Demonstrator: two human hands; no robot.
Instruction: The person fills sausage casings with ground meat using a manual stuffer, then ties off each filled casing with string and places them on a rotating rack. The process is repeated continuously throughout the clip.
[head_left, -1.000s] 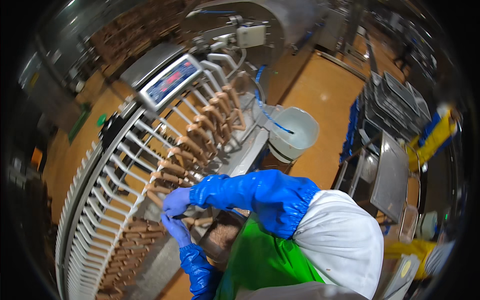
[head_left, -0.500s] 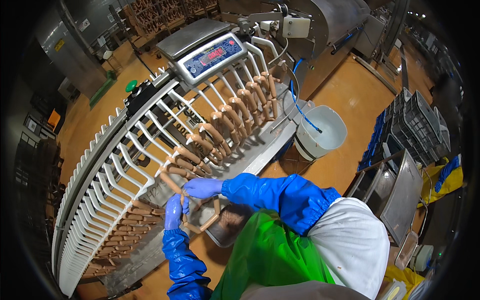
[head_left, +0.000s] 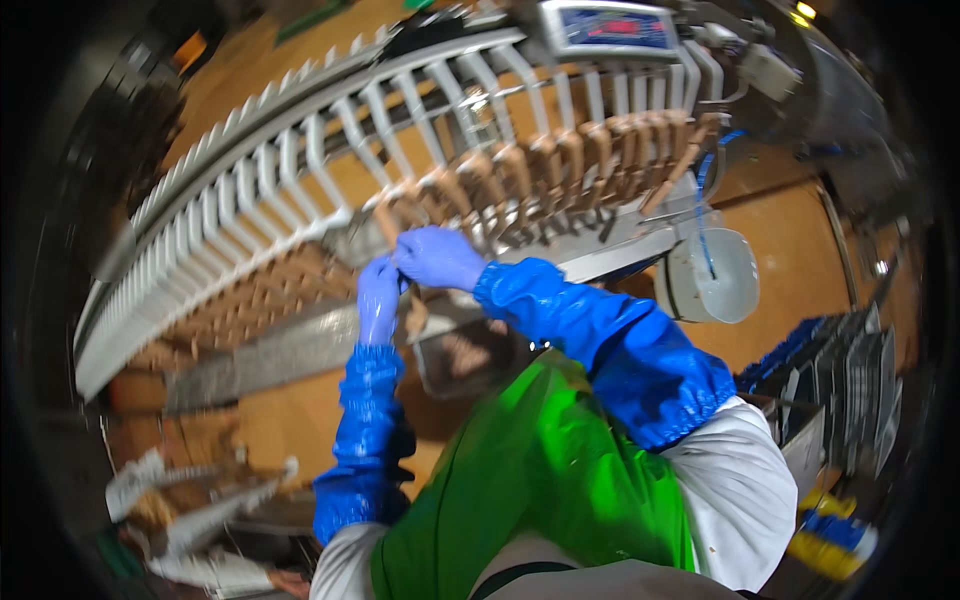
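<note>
Both my purple-gloved hands meet at a string of sausages (head_left: 386,222) that hangs from the white hook rail. My left hand (head_left: 377,302) is closed, its fingertips pinching the string from below. Pressed close beside it, my right hand (head_left: 438,258) has its fingers curled round the same spot. The exact joint between the links is hidden by my fingers. A loose part of the string (head_left: 416,318) dangles under my hands, blurred. More sausages (head_left: 545,160) hang in loops on the hooks to the right, and others (head_left: 255,295) in rows to the left.
The curved rail of white hooks (head_left: 235,205) spans the far side. A scale with a lit display (head_left: 612,28) stands beyond it. Below my hands is a grey tub (head_left: 430,375). A white bucket (head_left: 728,275) and stacked grey crates (head_left: 850,390) are right. Another person's hand (head_left: 290,583) shows lower left.
The whole view has turned and shifted, so rail, scale and bucket sit higher or farther right. My hands stay together on the sausage string; less of its hanging part shows.
</note>
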